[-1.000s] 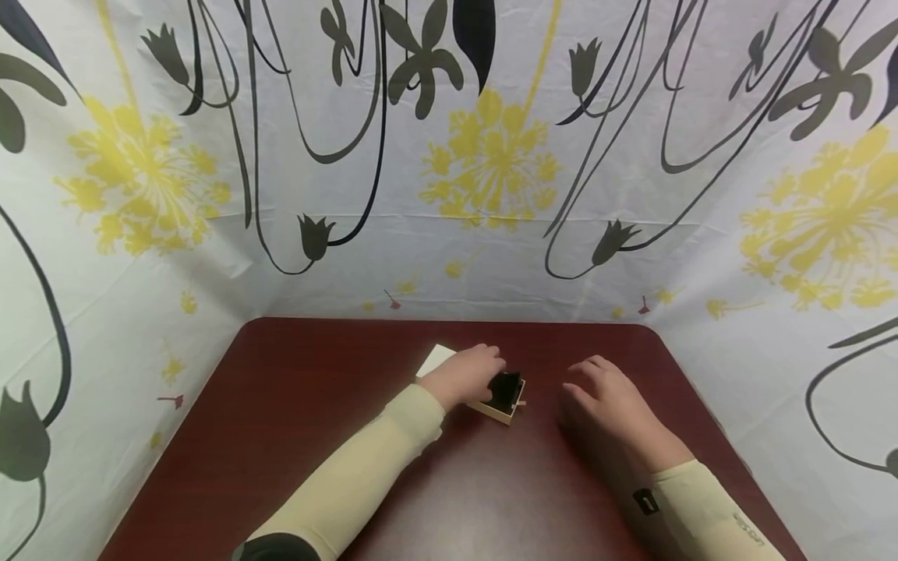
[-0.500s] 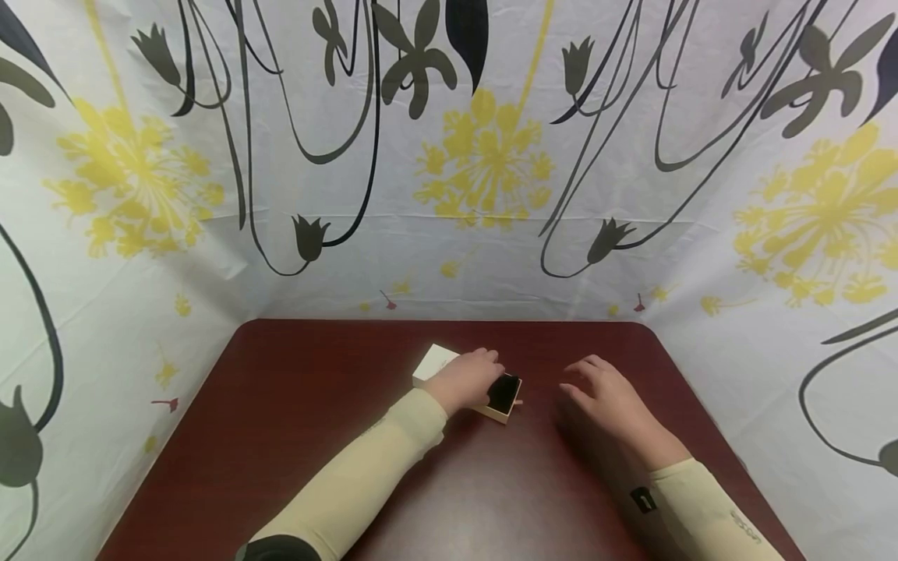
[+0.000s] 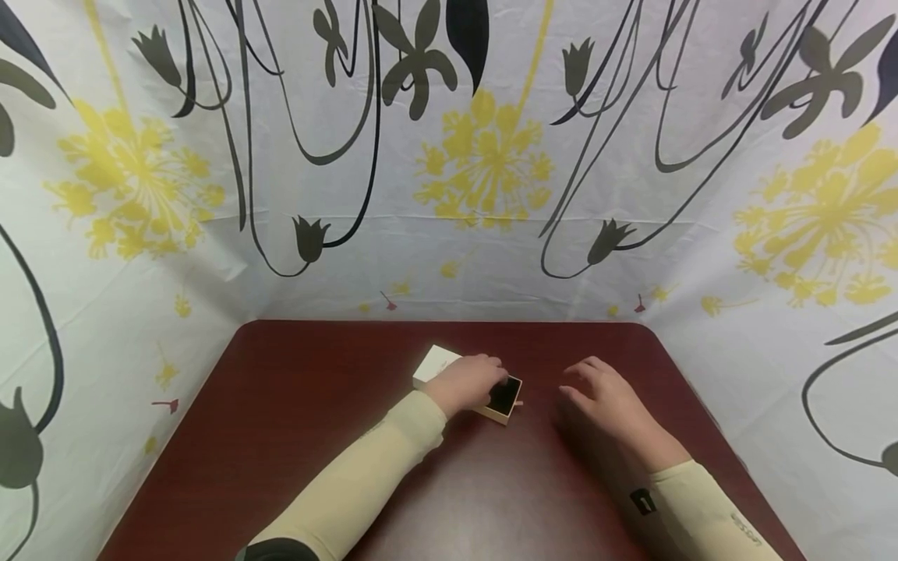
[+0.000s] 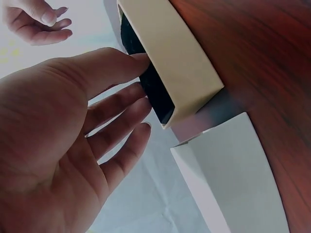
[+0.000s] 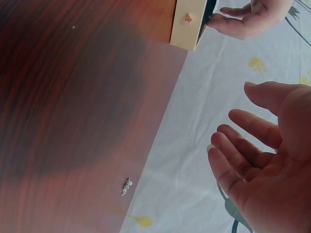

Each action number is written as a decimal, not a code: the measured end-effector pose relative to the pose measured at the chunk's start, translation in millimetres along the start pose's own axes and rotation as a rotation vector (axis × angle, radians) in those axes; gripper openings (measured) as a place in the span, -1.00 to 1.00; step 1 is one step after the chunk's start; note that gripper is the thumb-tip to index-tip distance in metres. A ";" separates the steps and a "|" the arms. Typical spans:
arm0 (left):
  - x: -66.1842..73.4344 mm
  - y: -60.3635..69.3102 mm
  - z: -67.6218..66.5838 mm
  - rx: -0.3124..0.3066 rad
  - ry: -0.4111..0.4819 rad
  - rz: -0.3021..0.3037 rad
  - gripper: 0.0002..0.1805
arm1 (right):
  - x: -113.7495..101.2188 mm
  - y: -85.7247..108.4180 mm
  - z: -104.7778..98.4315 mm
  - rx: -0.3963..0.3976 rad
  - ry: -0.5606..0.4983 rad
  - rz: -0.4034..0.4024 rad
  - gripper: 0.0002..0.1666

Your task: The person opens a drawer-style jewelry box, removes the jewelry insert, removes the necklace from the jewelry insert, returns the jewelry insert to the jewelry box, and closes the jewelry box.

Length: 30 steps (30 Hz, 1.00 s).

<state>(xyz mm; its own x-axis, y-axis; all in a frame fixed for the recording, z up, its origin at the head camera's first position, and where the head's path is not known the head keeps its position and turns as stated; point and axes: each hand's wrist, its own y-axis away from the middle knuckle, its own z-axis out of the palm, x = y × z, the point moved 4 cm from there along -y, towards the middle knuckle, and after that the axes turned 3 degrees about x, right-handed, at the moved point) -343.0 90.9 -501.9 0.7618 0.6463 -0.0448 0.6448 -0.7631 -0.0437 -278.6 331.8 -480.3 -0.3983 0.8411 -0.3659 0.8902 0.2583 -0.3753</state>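
Observation:
A cream box drawer [image 3: 495, 413] with a black lining [image 3: 503, 394] is pulled partly out of its white sleeve [image 3: 433, 363] on the table. My left hand [image 3: 466, 382] is over the drawer. In the left wrist view its thumb and fingertips reach the black lining [image 4: 156, 92] inside the cream wall [image 4: 182, 53], fingers fairly straight; the index finger is mostly hidden. A small tan tab [image 5: 188, 19] sticks out of the drawer's end. My right hand [image 3: 613, 401] hovers to the right of the box, fingers relaxed and apart, holding nothing.
The dark red-brown table [image 3: 316, 405] has rounded far corners. A small silvery piece [image 5: 126, 187] lies near the table's edge in the right wrist view. White cloth [image 3: 491, 273] with flower prints hangs behind and on both sides.
The black lining stood up slightly above the drawer's right rim a second ago and lies lower now. My left hand has shifted only slightly; the right hand stays in place.

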 end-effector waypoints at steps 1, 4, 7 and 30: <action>0.5 -0.1 0.2 0.001 0.001 0.003 -0.63 | 0.0 0.2 0.1 0.000 0.000 0.001 -0.71; 1.2 -0.9 2.4 0.003 0.003 0.007 -0.65 | -0.2 0.3 0.2 -0.003 0.000 0.008 -0.71; 1.5 -1.3 3.8 0.003 0.001 0.013 -0.67 | -0.4 0.1 -0.1 -0.006 0.002 0.014 -0.71; 2.6 -3.4 10.9 -0.003 -0.042 0.014 -0.72 | 0.2 2.5 2.5 -0.007 0.005 0.006 -0.71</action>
<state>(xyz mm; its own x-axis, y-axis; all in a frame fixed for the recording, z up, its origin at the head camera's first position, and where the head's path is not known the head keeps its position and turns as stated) -343.9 95.2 -512.8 0.7672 0.6354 -0.0871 0.6347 -0.7717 -0.0394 -277.1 331.4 -483.5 -0.3916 0.8452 -0.3637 0.8941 0.2561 -0.3675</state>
